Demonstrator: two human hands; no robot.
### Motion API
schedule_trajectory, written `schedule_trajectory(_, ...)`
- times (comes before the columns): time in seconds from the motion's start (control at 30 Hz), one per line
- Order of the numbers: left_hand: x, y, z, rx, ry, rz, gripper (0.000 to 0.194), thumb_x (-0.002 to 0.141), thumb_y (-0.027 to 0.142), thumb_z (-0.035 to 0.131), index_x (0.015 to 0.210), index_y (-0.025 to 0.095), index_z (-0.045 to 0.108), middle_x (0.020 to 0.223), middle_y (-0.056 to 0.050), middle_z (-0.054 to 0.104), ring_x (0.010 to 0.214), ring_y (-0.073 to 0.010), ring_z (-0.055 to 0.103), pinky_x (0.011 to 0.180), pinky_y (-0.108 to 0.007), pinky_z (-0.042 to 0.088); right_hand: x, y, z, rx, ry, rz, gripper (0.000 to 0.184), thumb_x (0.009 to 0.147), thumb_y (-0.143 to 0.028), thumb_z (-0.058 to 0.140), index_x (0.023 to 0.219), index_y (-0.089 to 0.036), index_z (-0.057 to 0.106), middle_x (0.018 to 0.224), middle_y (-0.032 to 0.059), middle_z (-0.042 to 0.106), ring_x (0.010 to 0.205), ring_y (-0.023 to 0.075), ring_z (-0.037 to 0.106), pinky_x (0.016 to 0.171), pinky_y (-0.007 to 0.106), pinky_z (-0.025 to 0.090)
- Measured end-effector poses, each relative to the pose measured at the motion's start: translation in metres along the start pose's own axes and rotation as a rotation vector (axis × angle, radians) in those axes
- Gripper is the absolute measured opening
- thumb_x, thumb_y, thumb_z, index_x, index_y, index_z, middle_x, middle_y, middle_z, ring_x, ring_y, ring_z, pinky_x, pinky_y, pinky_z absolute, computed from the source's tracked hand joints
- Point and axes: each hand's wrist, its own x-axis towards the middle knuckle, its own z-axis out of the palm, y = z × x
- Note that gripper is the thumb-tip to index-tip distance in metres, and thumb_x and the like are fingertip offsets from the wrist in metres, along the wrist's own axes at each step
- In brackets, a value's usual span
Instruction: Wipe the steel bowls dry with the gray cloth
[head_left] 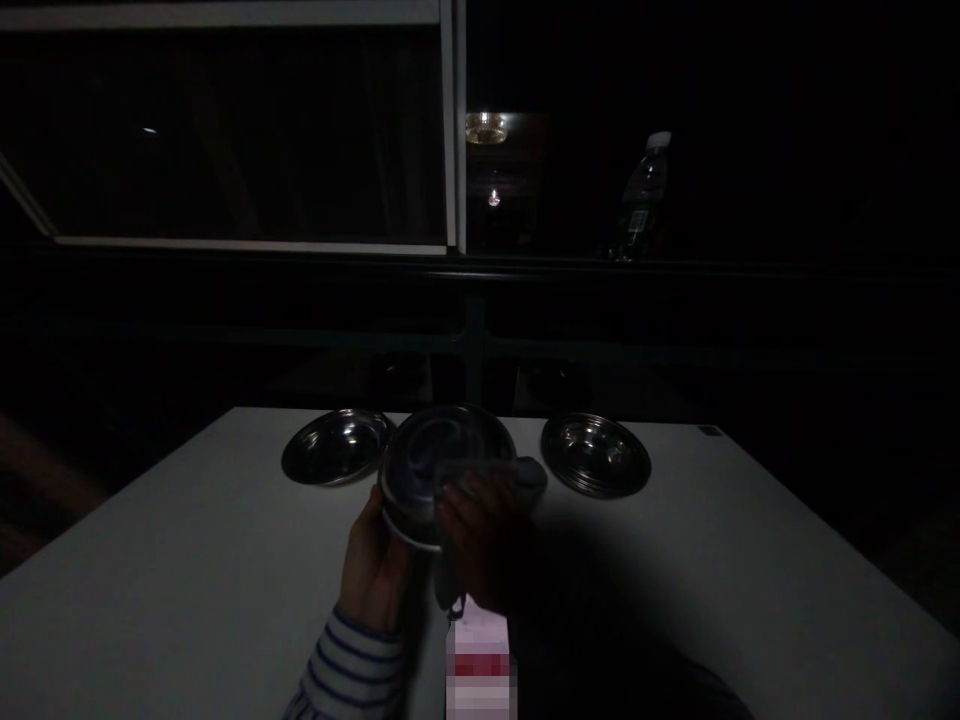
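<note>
A shiny round metal plate (420,440) is tilted up over the middle of the white table. My left hand (375,575) grips its lower left rim, with the fingers partly hidden beneath it. In dim light, my right hand (484,530) is closed on a grey cloth (531,477), which lies against the plate's lower right side. One end of the cloth hangs below my right hand. To the left lies another metal plate (337,447). On the right sits what looks like a small stack of metal plates (596,455).
The white table (225,600) ends at a dark window or glass panel with a pale frame (451,130). A plastic bottle (643,200) with a white cap stands on the ledge behind. A pinkish badge card (480,630) hangs close to me. Deep shadow covers the right side.
</note>
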Motion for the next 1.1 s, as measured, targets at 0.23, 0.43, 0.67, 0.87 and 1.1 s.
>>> schedule_trajectory(0.23,-0.002,0.003,-0.003,-0.020,0.026,0.018,0.042,0.086,0.019,0.031,0.125,0.020,0.045,0.114,-0.003,0.060,0.114,-0.0160,0.046,0.096,-0.028,0.036,-0.009,0.011,0.010,0.044,0.045,0.273,0.047,0.086,-0.025,0.030,0.124,0.001,0.035,0.128,0.0225,0.040,0.126,0.0290,0.025,0.093,0.048,0.040)
schedule_trajectory(0.43,0.005,-0.004,0.005,0.029,0.074,0.030,0.039,0.081,0.026,0.045,0.117,0.016,0.053,0.103,-0.008,0.065,0.108,-0.0236,0.052,0.091,-0.037,0.042,-0.001,-0.011,0.004,-0.014,0.076,-0.081,0.033,0.082,-0.018,0.044,0.114,-0.017,0.050,0.124,0.0036,0.050,0.125,0.0218,0.029,0.104,0.045,0.027)
schedule_trajectory(0.67,0.001,-0.007,0.014,0.116,0.216,0.169,0.035,0.076,0.033,0.054,0.106,0.017,0.060,0.099,-0.007,0.066,0.104,-0.0237,0.054,0.087,-0.034,0.045,0.007,0.005,-0.014,-0.003,-0.046,0.165,0.039,0.085,-0.022,0.035,0.119,-0.007,0.046,0.121,0.0156,0.051,0.122,0.0265,0.034,0.094,0.045,0.039)
schedule_trajectory(0.87,-0.003,-0.005,0.018,0.130,0.225,0.172,0.029,0.077,0.030,0.053,0.101,0.017,0.062,0.093,-0.006,0.068,0.095,-0.0216,0.059,0.082,-0.032,0.048,-0.001,-0.002,-0.003,0.003,-0.053,0.124,0.037,0.085,-0.024,0.036,0.117,-0.011,0.048,0.120,0.0124,0.052,0.121,0.0254,0.036,0.094,0.044,0.039)
schedule_trajectory(1.1,0.000,-0.006,0.015,0.133,0.244,0.173,0.027,0.078,0.029,0.053,0.099,0.015,0.062,0.090,-0.007,0.068,0.089,-0.0202,0.061,0.079,-0.031,0.049,0.001,-0.001,0.001,-0.009,-0.039,0.074,0.035,0.085,-0.021,0.035,0.116,-0.011,0.049,0.119,0.0119,0.053,0.119,0.0235,0.038,0.093,0.043,0.040)
